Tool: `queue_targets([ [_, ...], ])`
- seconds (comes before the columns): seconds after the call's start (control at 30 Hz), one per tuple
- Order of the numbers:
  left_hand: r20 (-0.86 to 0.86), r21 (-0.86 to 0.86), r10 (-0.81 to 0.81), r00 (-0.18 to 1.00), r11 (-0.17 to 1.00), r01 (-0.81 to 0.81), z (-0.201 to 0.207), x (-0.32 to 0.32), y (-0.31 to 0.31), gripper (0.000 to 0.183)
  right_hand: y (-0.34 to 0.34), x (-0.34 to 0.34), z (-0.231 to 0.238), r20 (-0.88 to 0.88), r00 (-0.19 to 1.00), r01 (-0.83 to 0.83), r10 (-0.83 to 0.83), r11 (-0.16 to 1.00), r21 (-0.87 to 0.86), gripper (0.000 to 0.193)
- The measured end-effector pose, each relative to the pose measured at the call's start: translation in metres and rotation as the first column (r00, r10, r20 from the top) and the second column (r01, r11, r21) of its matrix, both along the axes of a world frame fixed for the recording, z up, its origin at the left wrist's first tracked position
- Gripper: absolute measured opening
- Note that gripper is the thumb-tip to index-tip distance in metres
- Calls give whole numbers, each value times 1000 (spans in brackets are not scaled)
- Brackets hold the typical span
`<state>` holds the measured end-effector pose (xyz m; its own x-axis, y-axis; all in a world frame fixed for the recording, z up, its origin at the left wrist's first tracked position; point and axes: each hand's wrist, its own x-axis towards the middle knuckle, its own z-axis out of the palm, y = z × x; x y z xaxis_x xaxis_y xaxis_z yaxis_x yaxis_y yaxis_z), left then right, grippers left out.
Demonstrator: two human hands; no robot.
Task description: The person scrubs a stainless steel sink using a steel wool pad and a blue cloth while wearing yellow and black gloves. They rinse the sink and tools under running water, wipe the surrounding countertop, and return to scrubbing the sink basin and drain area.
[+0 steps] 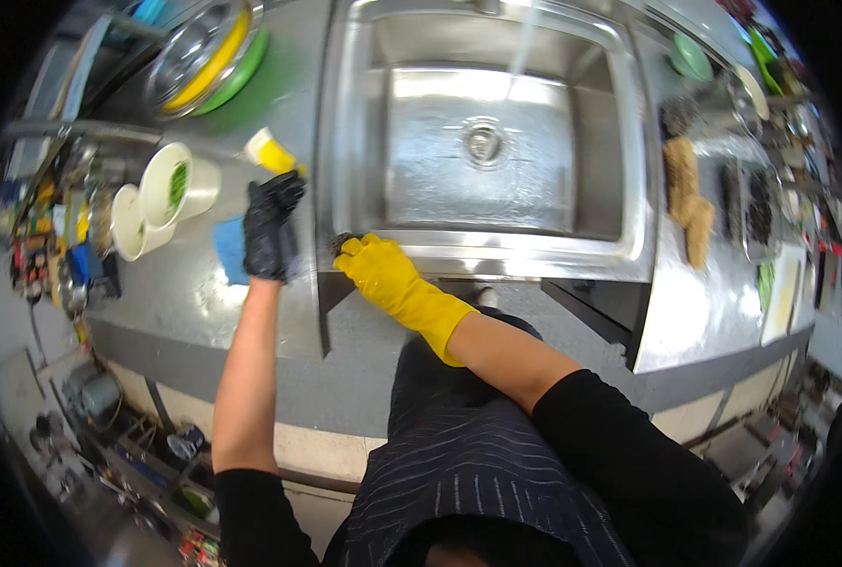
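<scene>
Yellow rubber covers the right hand (378, 269) of a worker in a striped apron (477, 463), seen from the head camera at a steel sink (534, 255). Its fingers bunch around a dark scrubber (337, 246), pinching it at the sink's near left corner; glove and fingers hide too much of the scrubber to show its long axis.

Over the metal counter (170, 307) to the left, the left hand (271, 227) wears a black glove, fingers drawn together and directed away from the body, up against a yellow-and-white container (274, 154). The container's long axis slants: its white end points to the far left, its yellow end to the near right, where it meets the glove. Blur leaves it impossible to tell whether the fingers grip it.

A flat blue item (229, 250) lies just left of the black glove. Farther left are two pale tubs (207, 184), the right-hand one holding cut greens (177, 184); beyond them lean stacked bowls (251, 71). Tan lumps (685, 194) rest on the counter right of the sink.
</scene>
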<state>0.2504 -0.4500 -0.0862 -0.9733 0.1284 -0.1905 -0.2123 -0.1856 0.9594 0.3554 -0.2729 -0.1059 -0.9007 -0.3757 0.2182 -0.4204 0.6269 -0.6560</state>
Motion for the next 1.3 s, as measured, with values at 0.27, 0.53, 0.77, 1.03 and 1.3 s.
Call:
queue_targets([
  [0.27, 158, -54, -50, 986, 997, 59, -20, 20, 67, 64, 212, 74, -18, -109, 969, 239, -222, 956, 173, 26],
  [0.53, 103, 57, -219, 970, 975, 214, -47, 13, 147, 51, 355, 122, -12, -183, 798, 602, -574, 768, 218, 22],
  [0.77, -57, -189, -241, 969, 955, 226, -87, 12, 178, 35, 382, 76, -14, -321, 671, 728, -669, 677, 110, 18],
  [1.03, 489, 140, -172, 855, 983, 117, -72, 4, 331, 15, 400, 10, -6, -391, 651, 741, -651, 656, 142, 16],
  [1.3, 765, 222, -1, 644, 939, -262, -77, -79, 367, 19, 397, 1, -16, -428, 644, 751, -634, 630, 197, 22],
])
